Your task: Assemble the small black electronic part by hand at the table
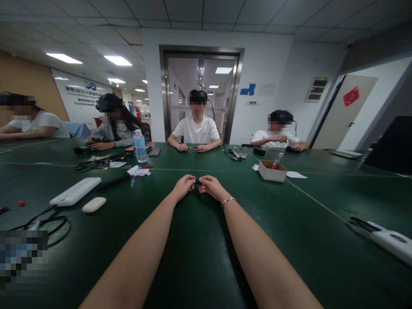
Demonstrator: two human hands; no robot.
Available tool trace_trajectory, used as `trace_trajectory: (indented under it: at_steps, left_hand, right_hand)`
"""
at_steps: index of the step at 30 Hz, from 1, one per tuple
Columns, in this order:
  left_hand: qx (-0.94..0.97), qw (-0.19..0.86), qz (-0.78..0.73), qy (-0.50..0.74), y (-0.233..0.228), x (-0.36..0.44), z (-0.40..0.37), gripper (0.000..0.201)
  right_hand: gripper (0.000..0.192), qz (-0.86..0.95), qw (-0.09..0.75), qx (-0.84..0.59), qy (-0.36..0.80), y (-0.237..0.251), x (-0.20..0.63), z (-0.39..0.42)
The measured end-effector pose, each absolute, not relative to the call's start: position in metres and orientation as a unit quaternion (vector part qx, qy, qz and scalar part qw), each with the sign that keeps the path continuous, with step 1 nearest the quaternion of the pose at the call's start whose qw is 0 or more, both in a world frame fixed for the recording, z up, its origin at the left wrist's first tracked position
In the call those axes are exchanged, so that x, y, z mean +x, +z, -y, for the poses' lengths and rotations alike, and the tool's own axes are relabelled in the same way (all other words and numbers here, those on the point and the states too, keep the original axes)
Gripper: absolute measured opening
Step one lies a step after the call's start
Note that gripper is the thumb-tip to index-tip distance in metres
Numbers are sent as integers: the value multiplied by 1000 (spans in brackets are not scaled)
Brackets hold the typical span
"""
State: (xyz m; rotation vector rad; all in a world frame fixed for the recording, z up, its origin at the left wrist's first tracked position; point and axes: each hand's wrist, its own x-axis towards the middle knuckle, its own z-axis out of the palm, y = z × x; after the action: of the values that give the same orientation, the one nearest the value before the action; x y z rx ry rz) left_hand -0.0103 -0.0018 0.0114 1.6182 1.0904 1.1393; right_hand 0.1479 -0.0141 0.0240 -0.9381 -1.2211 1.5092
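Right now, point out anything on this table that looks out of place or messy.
Nothing looks damaged or spilled. The hands, left and right, pinch a small dark object between them. The only untidy spots: torn paper scraps near the water bottle, and loose black cables at the left edge.

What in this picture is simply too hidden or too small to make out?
- Small dark thing, head view: pinched between left hand and right hand; fingers cover most of it, too small to identify.
- Cardboard box: its wall hides the contents except a red pen-like stick.
- White device: cut off by the right edge.
- Bottom-left corner: blurred out.
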Motion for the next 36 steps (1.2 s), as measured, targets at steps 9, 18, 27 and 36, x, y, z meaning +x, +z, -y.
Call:
trace_trajectory:
  at_steps: [9,18,27,36]
  left_hand:
    - [630,422,-451,470,17,-9,7,19]
    - [639,396,-450,482,16,-11,9,25]
    - [642,404,-441,480,15,-9,9,26]
    - [658,398,-432,471,10,-10,5,25]
  right_hand:
    - [9,498,470,-391,615,25,147,14]
    - [9,499,469,-389,616,25,148,15]
    - [11,495,474,-389,615,23,148,12]
    - [5,504,468,-386,614,23,148,12]
